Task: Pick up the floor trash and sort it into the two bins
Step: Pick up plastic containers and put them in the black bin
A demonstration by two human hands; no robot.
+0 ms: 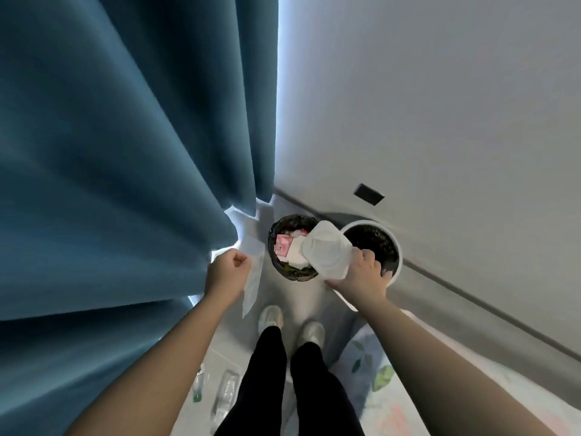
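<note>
Left hand curled, holding white paper; right hand grips white container over dark bin and white bin. Grey floor, blue curtain, white wall.

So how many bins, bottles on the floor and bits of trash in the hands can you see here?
Bins: 2, dark bin and white bin
Floor bottles: 2, left bottle, right bottle
Trash held: 2, white container in right hand, white sheet in left hand
Total: 6
</note>
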